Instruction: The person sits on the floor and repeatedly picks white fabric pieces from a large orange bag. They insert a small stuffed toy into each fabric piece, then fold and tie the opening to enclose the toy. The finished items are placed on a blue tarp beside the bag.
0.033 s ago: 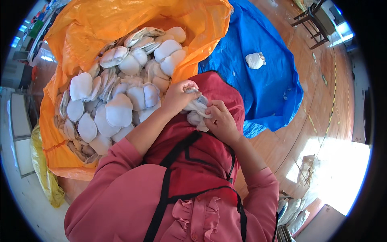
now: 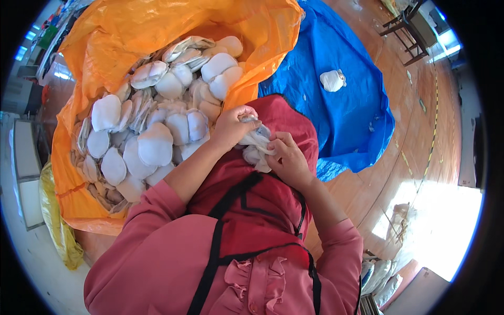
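Note:
Over my lap, which a dark red apron (image 2: 226,194) with black trim covers, my left hand (image 2: 234,126) and my right hand (image 2: 289,160) come close together. Between them is a crumpled white cloth piece (image 2: 257,142) with a greyish patch at its top. The left fingers pinch its upper left side. On its right side, the right thumb and fingertips grip a fold. Just left of my left forearm lies a heap of flat, rounded white fabric pads (image 2: 155,144), piled inside a large orange plastic bag (image 2: 121,44).
Ahead to the right, a blue plastic sheet or bag (image 2: 352,126) is spread on the brown floor (image 2: 357,205), with one small white bundle (image 2: 333,81) on it. A wooden chair (image 2: 412,34) stands at far right. Yellow plastic (image 2: 58,220) lies at the left.

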Tool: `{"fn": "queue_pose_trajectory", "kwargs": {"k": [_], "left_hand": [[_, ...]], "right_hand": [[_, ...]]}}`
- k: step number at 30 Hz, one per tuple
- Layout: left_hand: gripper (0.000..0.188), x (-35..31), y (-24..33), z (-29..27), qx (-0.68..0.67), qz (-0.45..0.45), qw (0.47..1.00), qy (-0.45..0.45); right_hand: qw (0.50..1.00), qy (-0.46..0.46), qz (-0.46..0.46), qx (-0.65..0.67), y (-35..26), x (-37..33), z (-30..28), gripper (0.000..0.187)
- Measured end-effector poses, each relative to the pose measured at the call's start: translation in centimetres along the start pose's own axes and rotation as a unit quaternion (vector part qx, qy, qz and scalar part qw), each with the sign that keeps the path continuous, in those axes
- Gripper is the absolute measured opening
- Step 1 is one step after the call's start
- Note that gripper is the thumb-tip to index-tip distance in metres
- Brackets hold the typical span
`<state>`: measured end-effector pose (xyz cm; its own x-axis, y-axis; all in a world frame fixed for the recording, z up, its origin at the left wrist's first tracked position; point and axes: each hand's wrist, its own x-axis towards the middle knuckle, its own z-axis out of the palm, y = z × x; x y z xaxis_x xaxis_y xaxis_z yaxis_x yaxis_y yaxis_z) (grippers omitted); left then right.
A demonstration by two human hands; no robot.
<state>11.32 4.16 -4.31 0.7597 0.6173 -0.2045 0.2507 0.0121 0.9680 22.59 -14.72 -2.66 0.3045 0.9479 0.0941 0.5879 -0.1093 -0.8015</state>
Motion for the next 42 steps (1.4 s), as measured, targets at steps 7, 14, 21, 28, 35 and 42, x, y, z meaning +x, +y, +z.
{"fn": "queue_pose_trajectory", "kwargs": {"k": [7, 14, 21, 28, 35, 42], "left_hand": [[0.024, -1.6, -2.3, -3.8, 0.115, 0.259, 0.949, -0.139], [0.052, -1.1, -0.3, -5.2, 0.211, 0.321, 0.874, -0.298], [0.05, -0.8, -1.2, -5.5, 0.242, 0.473, 0.805, -0.263], [0.053, -1.1, -4.9, -5.0, 0.184, 0.429, 0.869, -0.161], [0.055, -1.7, -6.3, -4.9, 0.144, 0.329, 0.924, -0.132], [0.056, -1.4, -6.2, -5.4, 0.138, 0.296, 0.93, -0.167]], "right_hand": [[0.983, -0.139, -0.119, 0.031, 0.7, 0.5, -1.4, 0.037], [0.961, -0.26, -0.095, 0.018, 0.2, 3.2, -2.9, 0.029], [0.956, -0.182, -0.224, -0.061, -0.2, 3.7, -1.5, 0.029], [0.972, -0.051, -0.224, -0.055, 1.9, 1.8, 0.4, 0.033], [0.981, -0.029, -0.188, -0.03, 2.2, 2.0, 1.0, 0.032], [0.969, -0.16, -0.187, 0.033, 1.7, 4.1, -1.7, 0.032]]}}
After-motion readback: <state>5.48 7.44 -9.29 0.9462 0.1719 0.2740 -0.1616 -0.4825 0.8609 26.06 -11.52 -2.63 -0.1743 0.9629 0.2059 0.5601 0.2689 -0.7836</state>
